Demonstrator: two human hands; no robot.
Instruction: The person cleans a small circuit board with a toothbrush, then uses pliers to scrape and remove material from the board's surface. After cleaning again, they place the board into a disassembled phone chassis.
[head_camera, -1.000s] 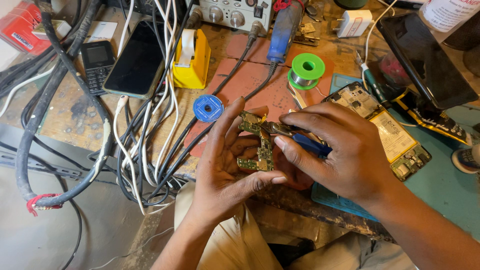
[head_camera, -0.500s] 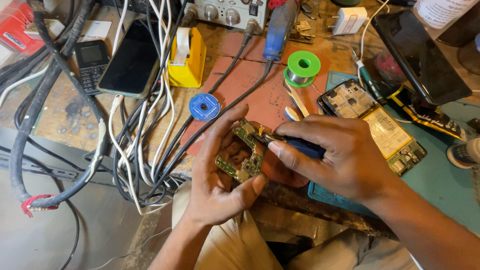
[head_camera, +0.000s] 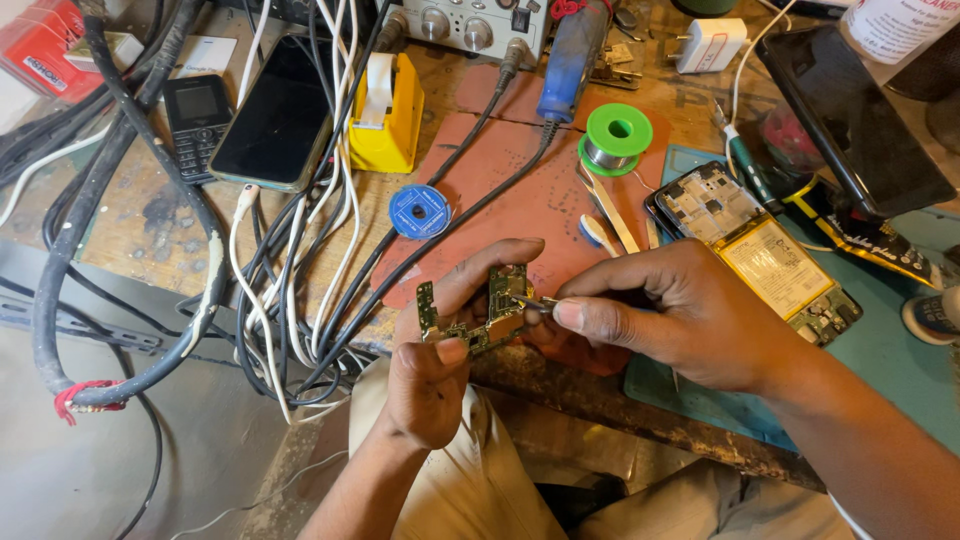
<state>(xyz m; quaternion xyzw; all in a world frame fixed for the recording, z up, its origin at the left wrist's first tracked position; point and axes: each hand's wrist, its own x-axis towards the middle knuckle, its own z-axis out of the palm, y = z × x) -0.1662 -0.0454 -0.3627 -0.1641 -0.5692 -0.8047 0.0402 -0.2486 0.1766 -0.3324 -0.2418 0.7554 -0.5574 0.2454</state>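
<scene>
My left hand (head_camera: 440, 360) holds a small green phone circuit board (head_camera: 488, 310) between thumb and fingers, just above the bench's front edge. My right hand (head_camera: 665, 315) pinches a thin metal tool, probably tweezers (head_camera: 535, 302). Its tip touches the right side of the board. An opened phone (head_camera: 760, 250) with its yellow battery showing lies on the teal mat right behind my right hand.
A red-brown mat (head_camera: 520, 190) carries a blue solder reel (head_camera: 419, 211), a green solder spool (head_camera: 615, 136) and a soldering iron (head_camera: 572, 55). A yellow tape dispenser (head_camera: 385, 115), two phones (head_camera: 275, 115), a black tablet (head_camera: 855, 120) and a tangle of cables (head_camera: 290, 290) crowd the bench.
Both hands and the board have dropped slightly toward the bench's front edge. The tool tip now rests on the board's right side.
</scene>
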